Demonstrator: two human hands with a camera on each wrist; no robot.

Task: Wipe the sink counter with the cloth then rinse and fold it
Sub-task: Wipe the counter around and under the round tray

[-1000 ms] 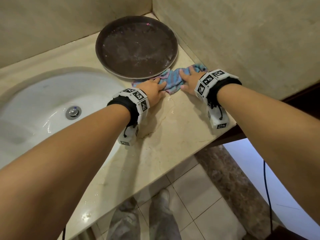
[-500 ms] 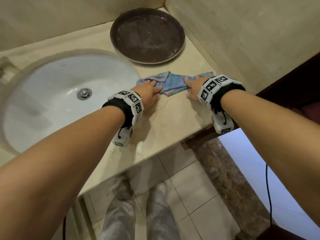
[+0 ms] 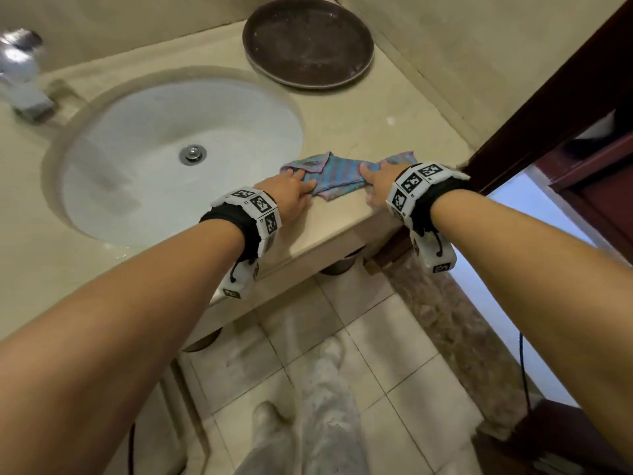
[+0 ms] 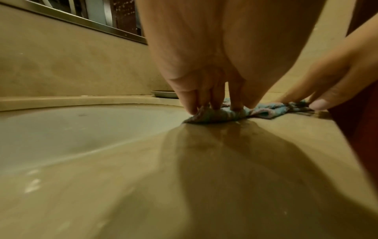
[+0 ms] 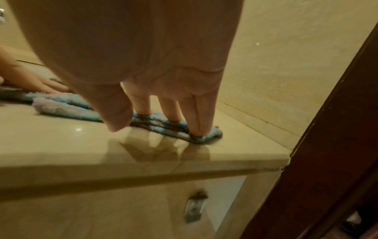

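A blue and pink striped cloth (image 3: 337, 176) lies bunched on the beige counter (image 3: 370, 132), right of the white sink basin (image 3: 178, 159) and near the front edge. My left hand (image 3: 291, 192) presses straight fingers onto the cloth's left end (image 4: 214, 114). My right hand (image 3: 380, 180) presses straight fingers onto its right end (image 5: 174, 127), thumb off to the side on the counter. Both palms hover above the wet, shiny stone.
A round dark tray (image 3: 308, 42) sits in the back corner against the walls. A chrome tap (image 3: 20, 73) stands at the far left. A dark wooden door frame (image 3: 548, 97) borders the counter's right end. My legs stand on the tiled floor (image 3: 394, 371) below.
Both hands have dragged the cloth across the counter from beside the tray toward the front edge. The cloth has spread wider between them.
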